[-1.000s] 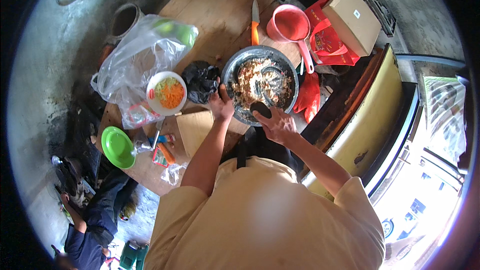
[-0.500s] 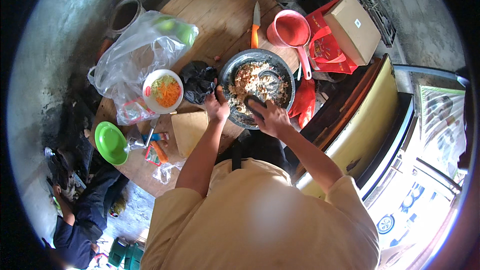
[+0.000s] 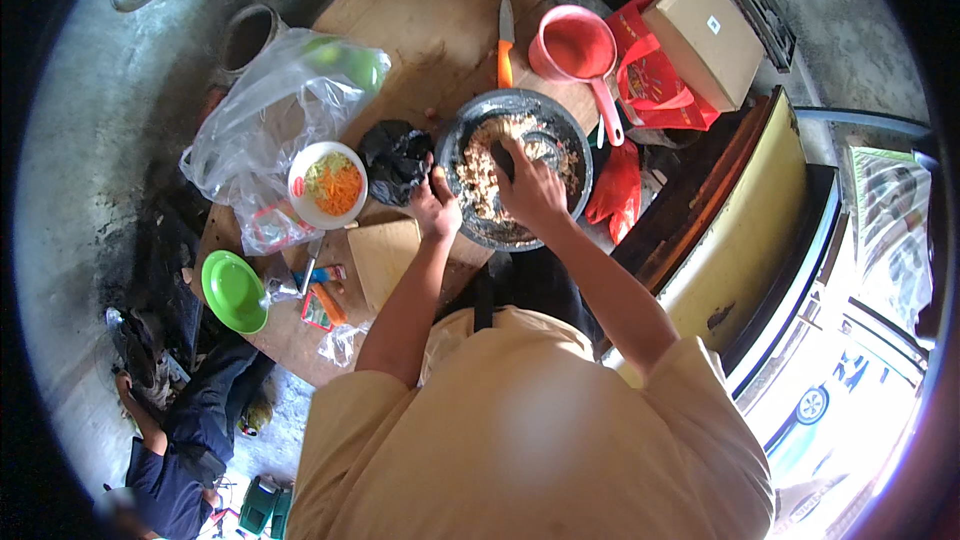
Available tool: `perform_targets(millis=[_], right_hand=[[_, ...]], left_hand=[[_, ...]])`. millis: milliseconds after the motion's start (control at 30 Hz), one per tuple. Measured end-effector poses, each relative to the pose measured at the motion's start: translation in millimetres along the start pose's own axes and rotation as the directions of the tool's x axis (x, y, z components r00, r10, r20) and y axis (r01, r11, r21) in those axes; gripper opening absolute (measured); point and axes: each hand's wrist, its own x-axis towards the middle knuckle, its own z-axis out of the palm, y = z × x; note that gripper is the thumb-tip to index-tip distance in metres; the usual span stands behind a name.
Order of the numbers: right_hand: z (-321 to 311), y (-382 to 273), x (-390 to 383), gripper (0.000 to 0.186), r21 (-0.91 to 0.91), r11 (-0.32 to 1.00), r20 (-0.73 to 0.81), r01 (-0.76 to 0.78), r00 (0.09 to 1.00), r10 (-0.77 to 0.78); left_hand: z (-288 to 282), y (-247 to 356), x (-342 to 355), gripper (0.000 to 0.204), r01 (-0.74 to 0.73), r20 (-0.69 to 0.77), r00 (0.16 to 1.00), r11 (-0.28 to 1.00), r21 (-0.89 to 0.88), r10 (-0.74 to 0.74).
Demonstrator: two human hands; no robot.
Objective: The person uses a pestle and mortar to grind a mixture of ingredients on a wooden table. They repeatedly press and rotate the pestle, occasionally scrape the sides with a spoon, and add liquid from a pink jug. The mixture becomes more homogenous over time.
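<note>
A wide dark stone mortar [image 3: 583,155] rests near the table's front edge, with crumbly brown mash [image 3: 480,180] spread over its inside. My left hand [image 3: 437,210] grips its left rim, fingertips upward. My right hand [image 3: 535,192] is closed around a dark pestle [image 3: 504,158], pressed into the mash at the middle of the bowl; the pestle is partly hidden by my fingers. Left of the mortar sits a crumpled black plastic bag [image 3: 392,155], close to my left hand. A white bowl [image 3: 297,202] of shredded carrot and pale green shreds stands beside that bag.
A knife with an orange handle [image 3: 505,65] and a pink dipper [image 3: 575,43] lie beyond the mortar. Around the wooden table [image 3: 420,0] are a clear plastic bag [image 3: 270,110], green plate [image 3: 233,290], cutting board [image 3: 385,260] and carton [image 3: 705,35]. Another person [image 3: 175,470] is at lower left.
My right hand has pushed the pestle away from me, from the mortar's near side to its middle. My left hand stays at the rim. The whole view has shifted slightly.
</note>
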Motion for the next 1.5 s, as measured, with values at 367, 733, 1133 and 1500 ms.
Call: perform_targets(millis=[367, 733, 1133, 1500], right_hand=[[-15, 45, 22, 0.046, 0.428, 0.903, -0.175, 0.040, 0.984, 0.040], [-1, -5, 6, 0.050, -0.148, 0.968, 0.249, 0.202, 0.955, -0.161], [-19, 38, 29, 0.048, 0.403, 0.907, -0.032, -0.126, 0.988, 0.151], [-5, -31, 41, 0.051, 0.055, 0.986, 0.284, 0.156, 0.945, -0.165]], left_hand=[[4, -2, 0, 0.035, 0.025, -0.015, 1.000, 0.993, -0.116, -0.027], [0, 1, -2, 0.036, 0.085, 0.040, 0.996, 0.986, -0.144, -0.081], [0, 3, -2, 0.036, -0.052, -0.050, 0.998, 0.984, -0.168, 0.044], [-2, 5, 2, 0.037, 0.046, -0.027, 0.998, 0.958, -0.282, -0.056]])
